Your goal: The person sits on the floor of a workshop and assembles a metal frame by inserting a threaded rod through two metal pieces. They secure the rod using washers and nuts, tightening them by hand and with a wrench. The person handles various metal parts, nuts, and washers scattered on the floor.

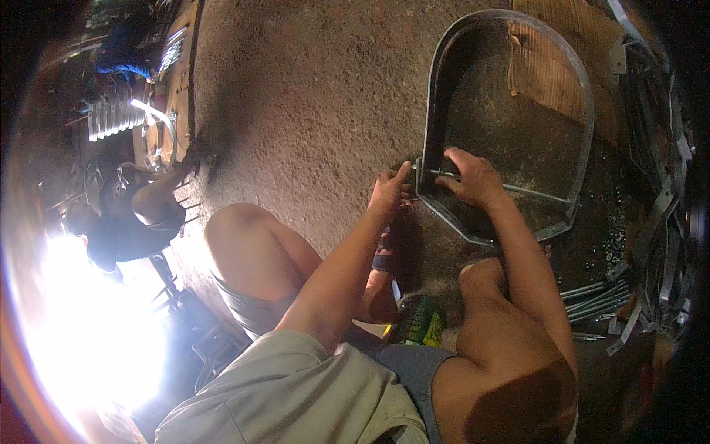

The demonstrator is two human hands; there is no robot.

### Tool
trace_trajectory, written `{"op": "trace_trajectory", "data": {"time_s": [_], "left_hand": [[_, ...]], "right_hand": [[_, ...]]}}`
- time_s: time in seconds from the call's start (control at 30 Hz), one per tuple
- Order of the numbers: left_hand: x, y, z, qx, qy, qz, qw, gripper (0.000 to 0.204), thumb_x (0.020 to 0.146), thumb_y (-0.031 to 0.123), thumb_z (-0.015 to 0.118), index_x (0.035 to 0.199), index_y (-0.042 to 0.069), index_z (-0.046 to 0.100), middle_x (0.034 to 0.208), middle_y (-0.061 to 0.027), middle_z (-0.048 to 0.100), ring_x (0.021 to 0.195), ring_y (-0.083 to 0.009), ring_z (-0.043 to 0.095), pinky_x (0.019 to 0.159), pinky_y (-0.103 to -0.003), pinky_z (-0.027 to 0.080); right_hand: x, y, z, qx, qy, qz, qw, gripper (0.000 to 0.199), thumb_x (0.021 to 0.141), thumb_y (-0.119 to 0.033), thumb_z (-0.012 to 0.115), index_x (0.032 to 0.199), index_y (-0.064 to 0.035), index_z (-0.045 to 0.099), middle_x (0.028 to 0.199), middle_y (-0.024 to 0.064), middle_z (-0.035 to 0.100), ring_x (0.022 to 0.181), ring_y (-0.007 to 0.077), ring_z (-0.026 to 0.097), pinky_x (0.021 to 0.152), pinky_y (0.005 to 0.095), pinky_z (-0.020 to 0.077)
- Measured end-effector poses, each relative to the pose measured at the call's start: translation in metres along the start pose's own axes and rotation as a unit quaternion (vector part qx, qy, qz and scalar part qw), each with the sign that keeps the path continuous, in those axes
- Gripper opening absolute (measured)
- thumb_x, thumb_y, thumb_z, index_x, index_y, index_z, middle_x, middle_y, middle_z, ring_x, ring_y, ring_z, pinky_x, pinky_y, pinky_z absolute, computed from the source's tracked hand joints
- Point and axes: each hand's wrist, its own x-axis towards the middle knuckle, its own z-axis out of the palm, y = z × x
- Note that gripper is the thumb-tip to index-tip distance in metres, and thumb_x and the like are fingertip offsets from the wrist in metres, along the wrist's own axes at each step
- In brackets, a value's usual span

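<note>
A large bent metal-strip frame [589, 111], rounded at the far end and angled at the near end, lies before me to the right. A thin metal rod [536, 194] runs across its near part, from the left side to the right. Inside the frame, my right hand [475, 179] curls its thumb and fingers around the rod close to the left side. Outside that same side, my left hand [389, 192] has its fingers drawn together at the rod's end. What the left fingertips pinch is too small and dark to make out.
Flattened cardboard [551, 74] lies partly under the frame. To the right are scattered small nuts [610, 244], a bundle of metal rods [595, 302] and a heap of bent metal strips [662, 214]. At left, another person [140, 211] sits near a wooden board [180, 81].
</note>
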Motion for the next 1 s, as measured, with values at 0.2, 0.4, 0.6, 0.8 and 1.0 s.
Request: {"op": "trace_trajectory", "data": {"time_s": [0.2,0.4,0.6,0.8,1.0], "left_hand": [[0.009,-0.003,-0.004,0.047,0.043,0.011,0.998,0.055,0.092,0.054,0.064,0.114,0.004,0.059,0.081,-0.0108,0.066,0.062,-0.0230,0.065,0.056,-0.035,0.053],[-0.008,0.037,0.034,0.217,0.078,-0.007,0.973,0.051,0.096,0.051,0.058,0.103,0.001,0.065,0.083,-0.0120,0.067,0.065,-0.0227,0.066,0.056,-0.037,0.054],[0.032,0.018,-0.005,0.171,0.012,-0.012,0.985,0.030,0.101,0.032,0.054,0.107,0.007,0.069,0.088,-0.0063,0.069,0.074,-0.0161,0.064,0.060,-0.032,0.050],[0.037,0.002,-0.003,0.066,-0.022,0.071,0.995,0.032,0.099,0.033,0.060,0.107,0.002,0.065,0.086,-0.0069,0.066,0.075,-0.0168,0.062,0.060,-0.030,0.049],[-0.002,-0.012,0.015,0.125,0.046,0.177,0.975,0.038,0.097,0.036,0.064,0.106,0.000,0.061,0.086,-0.0088,0.064,0.072,-0.0175,0.063,0.058,-0.030,0.052]], "right_hand": [[0.011,-0.002,-0.001,0.041,-0.057,0.097,0.993,0.051,0.088,-0.033,0.071,0.126,-0.0047,0.052,0.121,0.0199,0.064,0.110,0.0408,0.063,0.091,0.0499,0.0516],[-0.005,0.022,0.008,-0.023,-0.003,-0.011,1.000,0.061,0.086,-0.038,0.072,0.133,-0.0073,0.050,0.128,0.0177,0.062,0.112,0.0401,0.062,0.092,0.0487,0.0524],[0.003,0.013,0.006,0.002,-0.067,-0.005,0.998,0.062,0.081,-0.038,0.075,0.131,-0.0091,0.052,0.127,0.0168,0.061,0.111,0.0413,0.062,0.092,0.0499,0.0515],[0.001,0.009,0.004,-0.010,-0.039,0.054,0.998,0.046,0.091,-0.040,0.064,0.122,-0.0081,0.050,0.105,0.0210,0.068,0.097,0.0423,0.067,0.084,0.0510,0.0539],[-0.004,0.020,0.007,-0.015,-0.052,0.035,0.998,0.048,0.093,-0.041,0.060,0.131,-0.0136,0.050,0.117,0.0213,0.066,0.105,0.0430,0.065,0.085,0.0531,0.0549]]}}
